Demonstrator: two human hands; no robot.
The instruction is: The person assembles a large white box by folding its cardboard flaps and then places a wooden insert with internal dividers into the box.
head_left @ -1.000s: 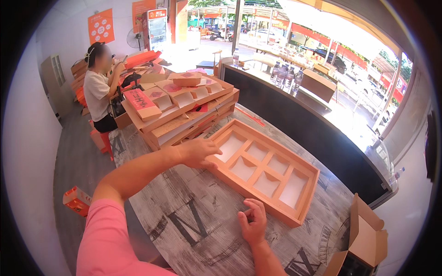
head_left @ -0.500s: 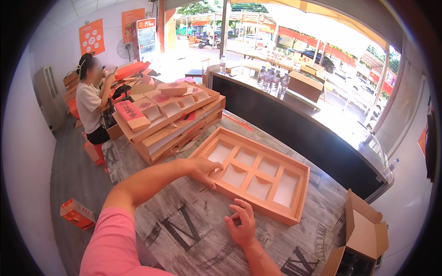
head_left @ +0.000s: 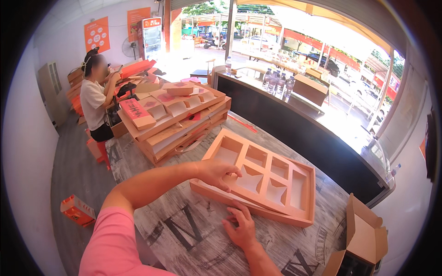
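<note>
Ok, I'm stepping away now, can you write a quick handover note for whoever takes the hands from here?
Left hand: on the near-left corner of the orange compartment insert, fingers curled over its edge, lifting it so that it sits tilted.
Right hand: open, flat on the table, fingertips against the near side of the orange tray box.
Done: insert lies over the box, far side down.
Left: the near-left side is not yet seated flush.
Nearby: stack of similar boxes at the table's far left; open cardboard carton at the right.
</note>
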